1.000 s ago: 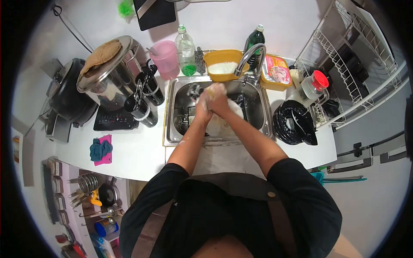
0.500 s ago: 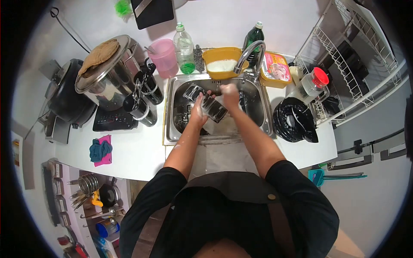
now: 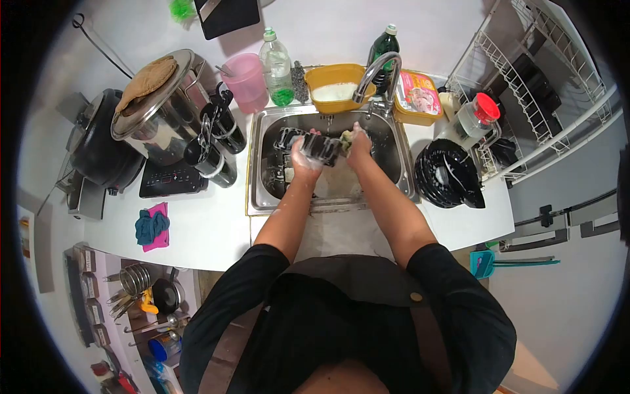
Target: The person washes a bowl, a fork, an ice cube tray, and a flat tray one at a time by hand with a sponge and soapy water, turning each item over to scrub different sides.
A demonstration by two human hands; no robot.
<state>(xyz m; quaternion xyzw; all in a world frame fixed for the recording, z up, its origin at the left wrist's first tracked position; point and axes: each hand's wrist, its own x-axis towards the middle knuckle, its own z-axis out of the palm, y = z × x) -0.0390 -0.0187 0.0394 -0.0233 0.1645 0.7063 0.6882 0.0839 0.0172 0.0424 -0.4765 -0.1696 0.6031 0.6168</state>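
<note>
Over the sink (image 3: 254, 190), my left hand (image 3: 306, 161) is wrapped round a long, black ribbed piece (image 3: 320, 149) streaked with white suds. It lies sideways across the hand, and its exact kind cannot be made out. My right hand (image 3: 358, 146) grips a pale yellow-green sponge (image 3: 346, 138) close to the piece's right end. Foam clings to both hands. Below them, cloudy water and dark items show in the basin. The curved faucet (image 3: 387, 62) rises behind my right hand.
Behind the sink stand a yellow tub (image 3: 319, 97) of whitish liquid, a clear soap bottle (image 3: 278, 69), a dark green bottle (image 3: 384, 49) and a pink cup (image 3: 247, 85). Soapy black bowls (image 3: 433, 177) sit right, by a white dish rack (image 3: 525, 148). Utensil holders (image 3: 220, 172) stand left.
The black piece has turned from a steep slant to nearly level. My right hand, blurred before, has shifted slightly right, and the sponge in it now shows.
</note>
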